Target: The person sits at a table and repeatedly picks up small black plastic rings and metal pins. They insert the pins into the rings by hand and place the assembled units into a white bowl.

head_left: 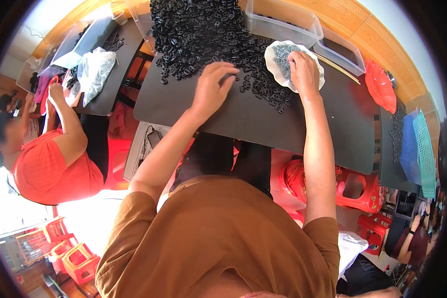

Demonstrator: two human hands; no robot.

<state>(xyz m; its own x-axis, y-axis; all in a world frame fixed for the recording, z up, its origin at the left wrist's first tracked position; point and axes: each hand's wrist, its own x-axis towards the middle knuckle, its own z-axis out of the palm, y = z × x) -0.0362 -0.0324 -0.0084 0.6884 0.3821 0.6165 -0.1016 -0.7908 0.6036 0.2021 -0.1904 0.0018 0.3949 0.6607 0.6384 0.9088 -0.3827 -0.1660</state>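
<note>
A large heap of small black plastic pieces [198, 37], oval with holes, covers the far part of the dark table [184, 102]. At its near edge my left hand [213, 92] is closed, thumb and fingers curled around what looks like one small black piece [230, 76]. My right hand [305, 74] reaches over a white scalloped bowl [271, 62], its fingers pinched together at the small grey pieces [283, 52] inside. Whatever those fingertips hold is hidden. A thinner spread of black pieces [270, 94] lies between my hands.
Clear plastic bins [288, 27] stand behind the bowl, near thin sticks [337, 68] and a red scalloped dish [381, 87]. Blue and green baskets [426, 154] are at far right. At left, a person in red [59, 166] works at another table with a plastic bag [95, 72]. Red stools [360, 191] stand below.
</note>
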